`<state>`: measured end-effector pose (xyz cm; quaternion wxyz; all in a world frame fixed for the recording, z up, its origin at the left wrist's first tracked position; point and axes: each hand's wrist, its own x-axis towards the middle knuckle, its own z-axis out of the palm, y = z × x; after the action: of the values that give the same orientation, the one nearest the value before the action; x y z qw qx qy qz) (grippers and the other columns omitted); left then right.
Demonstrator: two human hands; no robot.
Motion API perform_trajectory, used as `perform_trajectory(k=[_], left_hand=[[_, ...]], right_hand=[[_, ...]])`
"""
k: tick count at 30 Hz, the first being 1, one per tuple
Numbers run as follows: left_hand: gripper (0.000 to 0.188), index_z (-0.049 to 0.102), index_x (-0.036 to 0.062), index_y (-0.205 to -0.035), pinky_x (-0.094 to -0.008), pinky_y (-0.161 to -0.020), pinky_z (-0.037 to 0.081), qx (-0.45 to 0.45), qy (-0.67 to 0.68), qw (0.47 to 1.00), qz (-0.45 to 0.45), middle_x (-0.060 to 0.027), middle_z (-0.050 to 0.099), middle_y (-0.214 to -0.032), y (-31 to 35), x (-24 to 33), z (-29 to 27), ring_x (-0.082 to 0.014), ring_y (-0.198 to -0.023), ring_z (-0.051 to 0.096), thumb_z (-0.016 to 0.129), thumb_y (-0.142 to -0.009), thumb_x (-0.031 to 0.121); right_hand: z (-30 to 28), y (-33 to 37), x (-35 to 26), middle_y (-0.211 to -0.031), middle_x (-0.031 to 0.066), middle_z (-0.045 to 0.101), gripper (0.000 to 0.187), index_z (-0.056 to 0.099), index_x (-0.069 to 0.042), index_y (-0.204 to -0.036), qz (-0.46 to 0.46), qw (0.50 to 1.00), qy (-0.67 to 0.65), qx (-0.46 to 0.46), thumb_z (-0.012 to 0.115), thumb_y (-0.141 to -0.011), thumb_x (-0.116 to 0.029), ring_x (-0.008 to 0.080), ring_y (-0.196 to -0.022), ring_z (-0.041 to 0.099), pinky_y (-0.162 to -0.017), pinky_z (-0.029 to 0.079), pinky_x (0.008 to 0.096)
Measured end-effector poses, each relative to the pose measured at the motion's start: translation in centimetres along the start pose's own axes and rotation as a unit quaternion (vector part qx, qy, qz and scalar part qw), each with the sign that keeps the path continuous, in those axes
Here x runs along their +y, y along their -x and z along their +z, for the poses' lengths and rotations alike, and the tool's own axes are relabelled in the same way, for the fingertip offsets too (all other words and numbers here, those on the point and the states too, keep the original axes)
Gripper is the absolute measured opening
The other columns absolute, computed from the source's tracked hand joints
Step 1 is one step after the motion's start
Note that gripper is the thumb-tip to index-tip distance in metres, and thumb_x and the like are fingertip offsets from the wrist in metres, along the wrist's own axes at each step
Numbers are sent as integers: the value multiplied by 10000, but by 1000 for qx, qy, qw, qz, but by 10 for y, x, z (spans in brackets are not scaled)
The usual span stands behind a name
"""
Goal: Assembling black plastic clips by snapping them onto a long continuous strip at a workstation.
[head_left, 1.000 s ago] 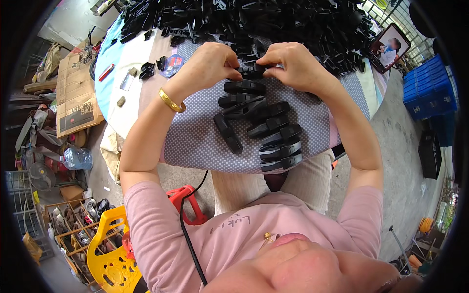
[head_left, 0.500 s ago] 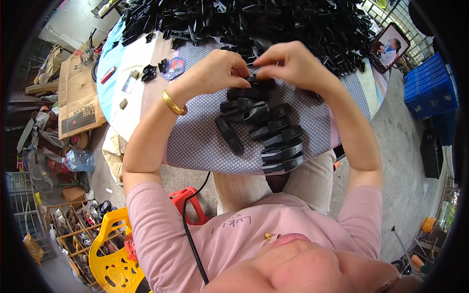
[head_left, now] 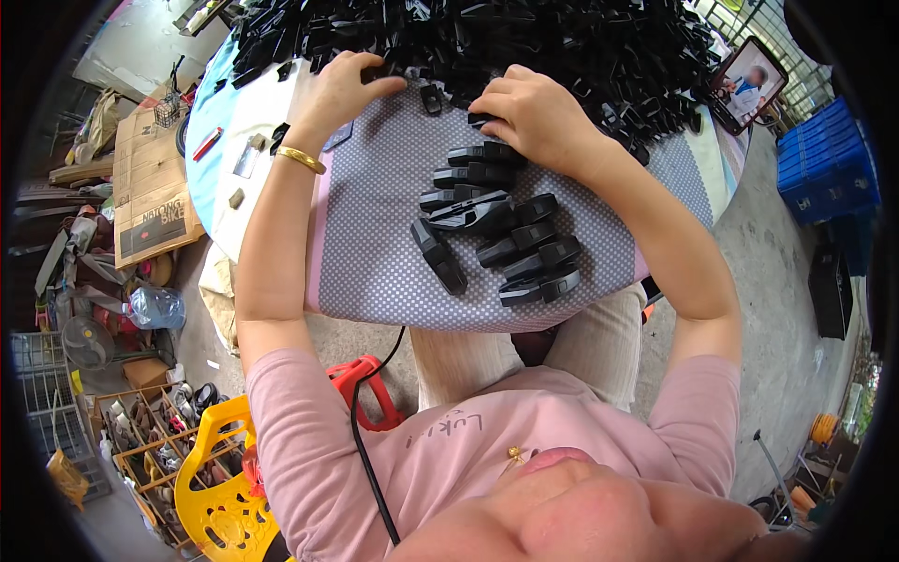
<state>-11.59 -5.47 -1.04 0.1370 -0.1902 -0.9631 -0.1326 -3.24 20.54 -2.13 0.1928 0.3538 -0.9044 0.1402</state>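
Observation:
My left hand (head_left: 342, 92) is at the near edge of a big heap of loose black plastic parts (head_left: 496, 37), thumb and fingers apart, with nothing visible in it. My right hand (head_left: 538, 117) pinches a small black plastic part (head_left: 479, 120), mostly hidden by the fingers. Toward me lie black clip-like pieces in two slanting columns, a left column (head_left: 473, 175) and a right column (head_left: 538, 248). One elongated black piece (head_left: 438, 256) lies apart at their left. Between my hands a single black part (head_left: 431, 98) rests on the dotted tablecloth (head_left: 365, 225).
A phone or tablet (head_left: 749, 86) stands at the table's right edge. To the left lie a red tool (head_left: 208, 143) and small tan blocks (head_left: 236, 199). Blue crates (head_left: 829, 159) stand at the right, a yellow chair (head_left: 220, 487) at the lower left. A black cable (head_left: 358, 421) hangs by my lap.
My hands have drawn apart: the left went left and away toward the heap, the right moved slightly, now pinching a part. The right column's near end looks shorter.

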Motion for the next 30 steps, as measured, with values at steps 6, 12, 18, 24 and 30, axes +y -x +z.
perform_trajectory(k=[6, 12, 18, 24, 30], left_hand=[[473, 656, 12, -1091, -266, -790, 495, -54, 111, 988, -90, -105, 652, -1013, -3, -2, -13, -169, -863, 615, 785, -725, 284], [434, 621, -8, -1086, -243, -789, 490, 35, 269, 956, -111, -90, 648, -955, -2, -15, -27, -152, -865, 613, 769, -740, 207], [545, 429, -2, -1297, -275, -857, 487, -184, 371, 910, 5, -141, 609, -1039, 15, 42, -35, -175, -932, 598, 646, -809, 102], [608, 395, 73, -1339, -297, -762, 573, -175, 613, 771, 7, -78, 576, -945, 33, 83, -12, -138, -852, 621, 696, -811, 83], [340, 579, 11, -1067, -240, -760, 539, -180, 512, 840, -7, -39, 608, -934, 33, 83, 9, -95, -814, 615, 738, -770, 56]], right_hand=[[-4, 5, -9, -925, 42, 650, 272, 681, -86, -999, -47, 992, -117, 18, 711, -735, -146, 219, -910, 586, -823, 493, 323], [-21, 7, -18, -911, 108, 646, 295, 663, -40, -1031, 42, 966, -244, -76, 656, -738, -78, 261, -872, 621, -807, 503, 359], [-31, 12, 1, -854, 88, 630, 280, 657, -8, -984, 51, 985, -158, -55, 694, -720, -93, 225, -820, 615, -744, 508, 316], [-41, 16, -4, -903, 76, 644, 230, 679, -48, -915, 99, 987, 14, -130, 681, -721, -172, 251, -927, 581, -809, 491, 342], [-36, 12, 9, -892, 68, 642, 235, 685, -47, -899, 88, 989, -46, 106, 723, -716, -188, 243, -870, 597, -771, 494, 325]])
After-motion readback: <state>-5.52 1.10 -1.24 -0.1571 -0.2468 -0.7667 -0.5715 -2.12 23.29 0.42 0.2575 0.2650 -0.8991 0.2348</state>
